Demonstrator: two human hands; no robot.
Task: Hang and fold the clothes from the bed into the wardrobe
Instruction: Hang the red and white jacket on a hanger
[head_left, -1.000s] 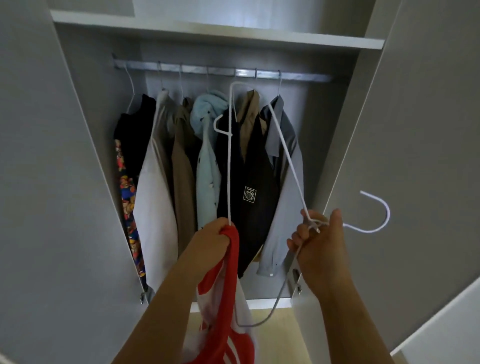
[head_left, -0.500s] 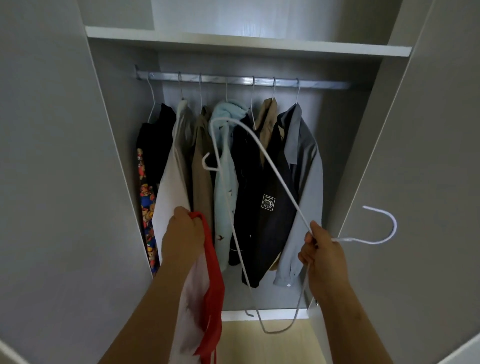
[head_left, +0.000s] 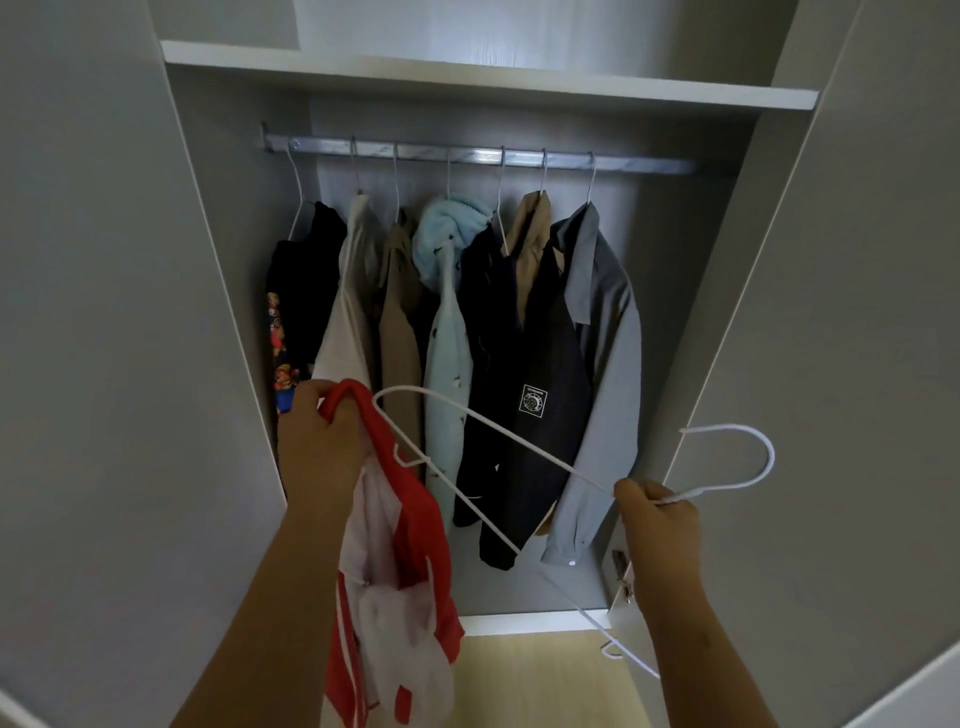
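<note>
Both arms reach up in front of the open wardrobe (head_left: 493, 78). The left hand (head_left: 319, 447) is curled tight round the top of a red and white shirt (head_left: 410, 545), which hangs down from it. The right hand (head_left: 657, 512) is lower and out to the side. It pinches a white hanger (head_left: 727, 427) at the neck, with the hook pointing right. One end of the hanger touches the shirt. Other clothes hang on the rail (head_left: 467, 156).

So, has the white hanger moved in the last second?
Yes. The hanger's far end swung down from near the rail to the red garment gripped by the left hand.
</note>
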